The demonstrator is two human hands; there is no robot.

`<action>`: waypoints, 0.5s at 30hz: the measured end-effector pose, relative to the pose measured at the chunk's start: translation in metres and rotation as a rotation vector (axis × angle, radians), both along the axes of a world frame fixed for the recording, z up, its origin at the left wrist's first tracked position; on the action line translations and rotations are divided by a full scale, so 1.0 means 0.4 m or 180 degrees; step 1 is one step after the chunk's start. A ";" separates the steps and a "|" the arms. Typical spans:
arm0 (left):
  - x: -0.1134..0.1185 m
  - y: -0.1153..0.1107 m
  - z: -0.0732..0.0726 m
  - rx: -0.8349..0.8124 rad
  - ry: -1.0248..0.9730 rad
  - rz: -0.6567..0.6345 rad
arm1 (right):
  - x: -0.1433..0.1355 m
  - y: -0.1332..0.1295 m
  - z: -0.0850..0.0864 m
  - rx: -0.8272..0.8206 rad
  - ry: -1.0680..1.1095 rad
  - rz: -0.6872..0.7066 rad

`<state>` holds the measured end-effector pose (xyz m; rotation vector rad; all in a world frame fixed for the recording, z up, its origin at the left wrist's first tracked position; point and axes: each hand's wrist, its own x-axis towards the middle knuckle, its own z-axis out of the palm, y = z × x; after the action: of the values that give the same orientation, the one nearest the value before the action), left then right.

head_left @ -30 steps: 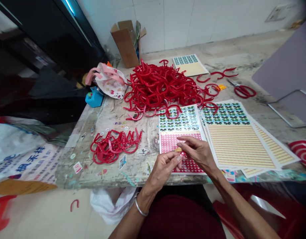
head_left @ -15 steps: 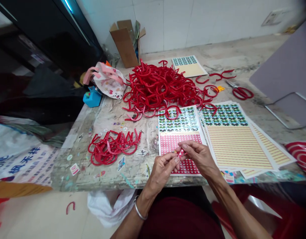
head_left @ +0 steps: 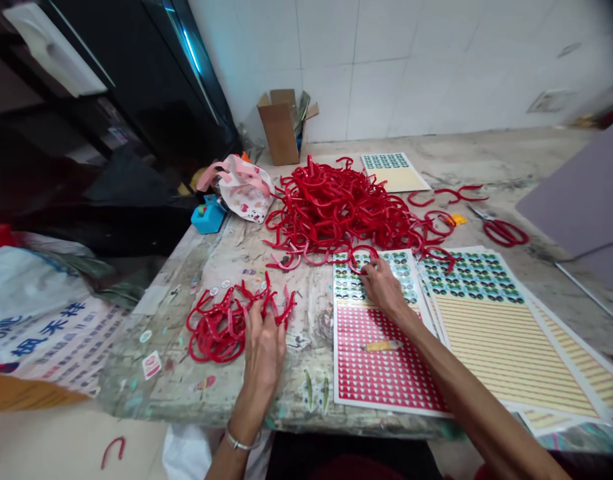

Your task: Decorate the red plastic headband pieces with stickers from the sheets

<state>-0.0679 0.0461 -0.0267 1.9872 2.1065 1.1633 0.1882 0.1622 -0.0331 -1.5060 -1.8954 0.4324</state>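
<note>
My left hand (head_left: 264, 350) rests over the right side of a small pile of red curved bands (head_left: 216, 327), fingers apart and touching it. I cannot make out any band gripped there. At the front edge of a large heap of similar bands (head_left: 331, 207), my right hand (head_left: 385, 288) pinches a single red C-shaped band (head_left: 361, 249). That band lies over the top of a sticker sheet (head_left: 351, 373), which has green-and-blue pictures above and white marks on red below. My right forearm covers part of this sheet.
More sticker sheets (head_left: 511, 347) lie fanned out at the right, and another sheet (head_left: 399, 179) is behind the heap. Red-handled scissors (head_left: 505, 232) lie far right. A cardboard box (head_left: 279, 131), a patterned bag (head_left: 244, 193) and a blue holder (head_left: 208, 217) stand at the back left.
My hands have separated from their meeting point over the sheet. The left moved left to the small pile; the right moved up to a band at the heap's front. The view has shifted.
</note>
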 end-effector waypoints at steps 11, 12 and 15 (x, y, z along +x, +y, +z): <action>0.194 -0.006 0.089 -0.0838 -0.1889 -0.1150 | 0.082 -0.103 0.117 -0.2025 0.3595 0.0219; 0.216 -0.005 0.091 -0.0914 -0.2053 -0.1306 | 0.081 -0.119 0.121 -0.2266 0.3876 0.0212; 0.263 -0.009 0.097 -0.0906 -0.2137 -0.1524 | 0.067 -0.159 0.122 -0.2660 0.4389 0.0155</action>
<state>0.0371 0.0423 0.0119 1.5435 1.2937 1.1352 0.2150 0.0986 0.0157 -1.0003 -0.6073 1.8451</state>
